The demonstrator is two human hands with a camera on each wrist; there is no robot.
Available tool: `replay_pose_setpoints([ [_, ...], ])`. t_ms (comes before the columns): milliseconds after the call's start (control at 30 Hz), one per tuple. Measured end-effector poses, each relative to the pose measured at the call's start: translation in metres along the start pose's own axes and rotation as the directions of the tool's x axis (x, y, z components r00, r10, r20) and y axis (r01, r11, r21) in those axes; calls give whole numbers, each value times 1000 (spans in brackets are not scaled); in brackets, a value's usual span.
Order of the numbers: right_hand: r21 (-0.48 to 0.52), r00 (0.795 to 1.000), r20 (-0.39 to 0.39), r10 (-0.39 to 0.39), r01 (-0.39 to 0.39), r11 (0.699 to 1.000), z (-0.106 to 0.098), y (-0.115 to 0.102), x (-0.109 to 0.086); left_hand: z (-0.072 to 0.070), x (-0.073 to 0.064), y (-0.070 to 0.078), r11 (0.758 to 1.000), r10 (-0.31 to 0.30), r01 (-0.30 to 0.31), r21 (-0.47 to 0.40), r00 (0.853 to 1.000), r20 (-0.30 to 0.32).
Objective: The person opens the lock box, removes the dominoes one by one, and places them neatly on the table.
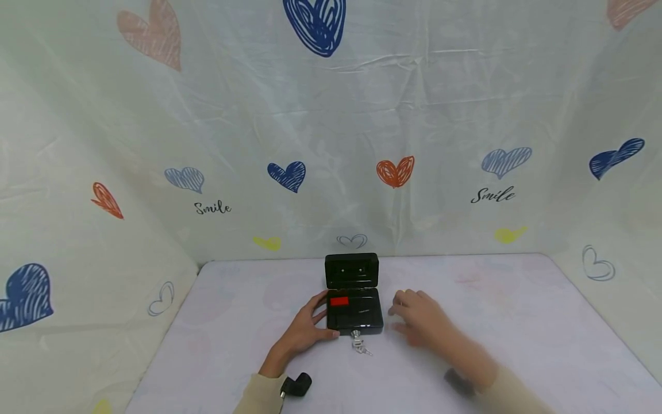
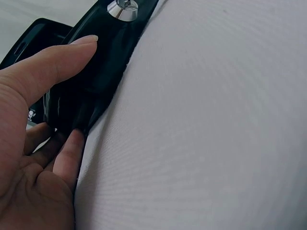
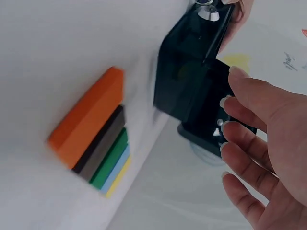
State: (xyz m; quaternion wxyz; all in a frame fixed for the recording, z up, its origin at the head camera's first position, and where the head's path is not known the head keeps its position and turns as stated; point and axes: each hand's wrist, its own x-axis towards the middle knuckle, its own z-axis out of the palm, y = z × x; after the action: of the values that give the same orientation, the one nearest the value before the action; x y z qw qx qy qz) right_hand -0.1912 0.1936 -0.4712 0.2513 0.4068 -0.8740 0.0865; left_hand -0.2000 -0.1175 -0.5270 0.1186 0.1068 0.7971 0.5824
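Observation:
A black metal cash box (image 1: 362,316) stands with its lid (image 1: 351,271) raised, and a red block (image 1: 339,301) lies in its back left part. My left hand (image 1: 304,330) holds the box's front left corner, thumb on the front face and fingers along the left side. A silver lock (image 2: 123,10) with keys (image 1: 360,347) hanging from it sits on the front. To the right of the box, my right hand (image 1: 424,322) hovers with relaxed fingers, holding nothing. In the right wrist view, an orange block (image 3: 88,117) leads a row of coloured blocks, mostly hidden in the head view.
Beside the orange block lie a dark grey-brown block (image 3: 100,146), a green block (image 3: 110,160), a light blue block (image 3: 116,168) and a yellow block (image 3: 118,178). A white table (image 1: 233,299) carries everything. Behind it hangs a heart-printed sheet (image 1: 331,126).

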Motion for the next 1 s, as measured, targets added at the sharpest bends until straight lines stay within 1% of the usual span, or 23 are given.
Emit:
replay_pose_setpoints([
  [67,7,999,38,17,-17,1000,3,-4,9,0,0,0,1000,-2,2,-3,1000,-2],
  [167,3,992,112,59,-60,998,7,-8,22,0,0,0,1000,-5,5,-10,1000,-2],
  [267,-9,986,141,83,-83,997,12,-12,34,-1,-1,1,1000,-4,4,-17,1000,4],
  [433,22,982,161,102,-107,994,20,-18,53,-2,-1,1,1000,2,-1,-19,1000,14],
  [600,36,976,188,111,-120,992,30,-23,67,-2,-1,1,1000,7,-6,-30,1000,28],
  [767,49,970,217,114,-128,991,40,-26,75,-2,0,1,999,11,-9,-37,999,33],
  [1000,49,972,220,80,-93,994,52,-29,83,-3,-1,0,999,14,-13,-44,999,34],
])
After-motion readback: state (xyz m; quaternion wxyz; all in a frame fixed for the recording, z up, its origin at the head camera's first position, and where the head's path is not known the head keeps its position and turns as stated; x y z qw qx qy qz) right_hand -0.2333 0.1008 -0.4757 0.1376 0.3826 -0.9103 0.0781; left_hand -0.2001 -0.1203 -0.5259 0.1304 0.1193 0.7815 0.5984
